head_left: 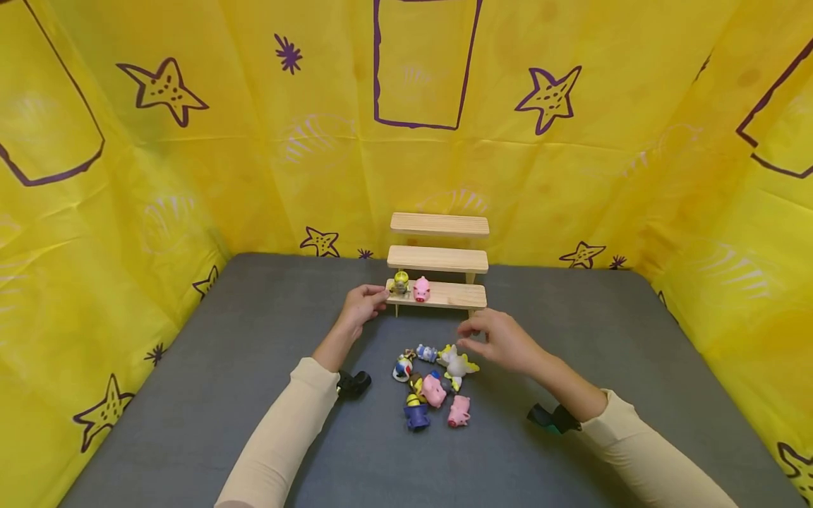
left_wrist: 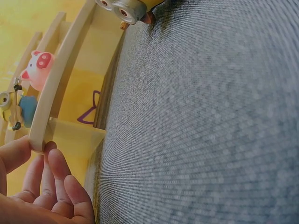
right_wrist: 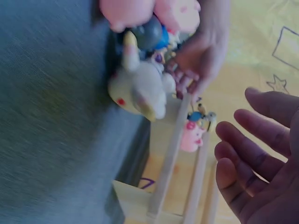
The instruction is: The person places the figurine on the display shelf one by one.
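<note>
1. I see my left hand (head_left: 362, 303) pinching the left end of the lowest step of the wooden stepped shelf (head_left: 438, 295), thumb on one side and fingers on the other (the left wrist view shows the pinch plainly).
2. The shelf stands at the far middle of the grey mat (head_left: 190, 395), against the backdrop; a yellow goggle-eyed figure (head_left: 400, 283) and a pink pig (head_left: 421, 288) stand side by side on that lowest step.
3. My right hand (head_left: 502, 342) hovers with fingers spread and relaxed, holding nothing, just above the pile of small toys (head_left: 432, 381) in front of the shelf, nearest the pale winged figure (head_left: 457, 363).
4. I can read no brand, label or writing anywhere.
5. Yellow sheeting (head_left: 190, 176) printed with purple stars and outlined boxes walls in three sides.
</note>
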`<state>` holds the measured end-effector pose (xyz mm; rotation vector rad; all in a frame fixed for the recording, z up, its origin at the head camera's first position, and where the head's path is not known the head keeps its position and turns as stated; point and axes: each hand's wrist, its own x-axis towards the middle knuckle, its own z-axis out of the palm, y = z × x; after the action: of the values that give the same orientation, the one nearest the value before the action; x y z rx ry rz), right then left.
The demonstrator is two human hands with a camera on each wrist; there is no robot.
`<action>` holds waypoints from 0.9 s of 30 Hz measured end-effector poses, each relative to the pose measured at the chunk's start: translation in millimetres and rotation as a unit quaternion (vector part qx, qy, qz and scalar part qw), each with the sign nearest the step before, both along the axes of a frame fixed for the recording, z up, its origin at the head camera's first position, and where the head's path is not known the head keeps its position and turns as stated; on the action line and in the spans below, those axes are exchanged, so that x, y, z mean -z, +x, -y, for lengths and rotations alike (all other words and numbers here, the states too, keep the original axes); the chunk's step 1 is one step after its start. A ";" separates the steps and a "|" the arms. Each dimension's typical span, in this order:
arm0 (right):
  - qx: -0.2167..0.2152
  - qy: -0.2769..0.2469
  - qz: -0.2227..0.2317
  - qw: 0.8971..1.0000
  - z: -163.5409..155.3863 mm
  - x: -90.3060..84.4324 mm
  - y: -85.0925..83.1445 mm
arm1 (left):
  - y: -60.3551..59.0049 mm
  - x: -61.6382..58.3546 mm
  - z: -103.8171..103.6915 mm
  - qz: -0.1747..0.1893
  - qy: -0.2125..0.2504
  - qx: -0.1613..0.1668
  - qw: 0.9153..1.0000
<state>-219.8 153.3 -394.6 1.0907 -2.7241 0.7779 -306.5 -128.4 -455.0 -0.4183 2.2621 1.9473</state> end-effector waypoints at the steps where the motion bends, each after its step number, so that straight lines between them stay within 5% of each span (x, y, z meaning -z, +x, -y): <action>1: -0.003 -0.002 0.003 1.000 -2.1 2.7 3.4 | -0.1 -0.6 0.0 -0.001 -0.001 0.000 1.000; 13: -0.085 0.023 -0.024 0.996 -14.1 41.3 37.8 | 2.5 -0.2 -0.1 -0.005 -0.003 -0.002 1.000; 21: -0.040 0.104 0.017 0.994 -9.8 52.4 54.6 | 0.9 1.1 0.2 -0.006 0.000 -0.005 1.000; 27: -0.014 0.121 0.006 0.993 -6.0 58.2 60.9 | 0.8 1.3 -0.7 -0.003 0.001 -0.004 1.000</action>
<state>-158.9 159.3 -452.8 1.1735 -2.8767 0.4677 -305.6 -127.7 -456.3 -0.4223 2.2656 1.9568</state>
